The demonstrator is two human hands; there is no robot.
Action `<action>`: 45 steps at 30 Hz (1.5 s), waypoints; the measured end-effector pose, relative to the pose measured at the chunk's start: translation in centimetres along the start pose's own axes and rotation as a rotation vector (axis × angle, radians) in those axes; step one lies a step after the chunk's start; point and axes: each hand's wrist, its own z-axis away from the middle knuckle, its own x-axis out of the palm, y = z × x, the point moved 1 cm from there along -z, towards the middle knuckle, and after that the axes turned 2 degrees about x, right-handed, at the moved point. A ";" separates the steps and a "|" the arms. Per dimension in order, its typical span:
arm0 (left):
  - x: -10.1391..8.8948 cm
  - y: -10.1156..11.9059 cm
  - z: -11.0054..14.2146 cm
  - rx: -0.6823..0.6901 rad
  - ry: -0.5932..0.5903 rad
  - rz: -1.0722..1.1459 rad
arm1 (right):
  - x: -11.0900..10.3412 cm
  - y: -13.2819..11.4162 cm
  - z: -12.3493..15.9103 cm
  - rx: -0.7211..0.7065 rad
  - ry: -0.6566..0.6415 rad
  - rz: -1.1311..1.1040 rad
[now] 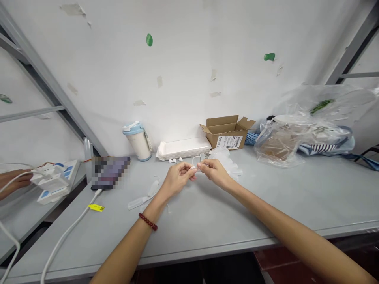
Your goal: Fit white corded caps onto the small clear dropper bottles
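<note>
My left hand pinches a small white piece between thumb and fingers, above the grey table. Close beside it, my right hand is closed at the fingertips on a thin, pale strip or tube that curves up between the hands. How the two parts meet is too small to tell. Behind my right hand lies a pile of translucent plastic pieces. Small white caps sit beyond my left hand. Near my left forearm are elongated clear plastic pieces and thin offcuts.
At the back stand a cream tumbler, a white flat stack and an open cardboard box. Plastic bags lie right. A phone with a white cable is left. Another person's hand is beside white adapters.
</note>
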 end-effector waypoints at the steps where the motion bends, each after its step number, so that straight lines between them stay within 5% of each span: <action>1: -0.2 -0.3 -0.1 0.013 0.022 -0.028 | -0.2 0.2 -0.2 -0.034 0.030 0.030; 6: -2.5 -1.5 -1.0 0.012 0.366 -0.261 | -3.1 2.2 -1.6 -0.333 0.432 0.403; 11: -5.1 -0.7 -1.4 0.100 0.608 -0.493 | -6.3 4.5 -2.9 -0.364 0.577 0.735; 15: -5.9 -0.4 -1.9 0.270 0.329 -0.799 | -6.8 4.5 -3.1 -0.387 0.612 0.898; 21: -4.6 -1.7 -4.0 0.151 -0.183 -1.228 | -6.0 4.5 -3.2 -0.285 0.461 1.079; 25: -2.6 -2.2 -5.5 0.105 -0.273 -1.411 | -6.0 4.4 -2.8 -0.178 0.356 1.112; 31: -1.2 -1.9 -5.7 0.079 -0.249 -1.355 | -6.5 4.3 -2.7 -0.047 0.283 1.109; 39: -4.4 0.0 -4.3 -0.039 -0.240 -0.991 | -5.6 3.1 -2.3 -0.228 0.333 1.101; 43: -6.9 1.4 -0.7 -0.355 -0.173 -0.187 | -4.0 1.9 -1.7 -0.323 0.297 1.030; 45: -7.9 2.2 1.5 -0.467 -0.204 -0.011 | -3.0 1.5 -1.2 -0.363 0.250 0.981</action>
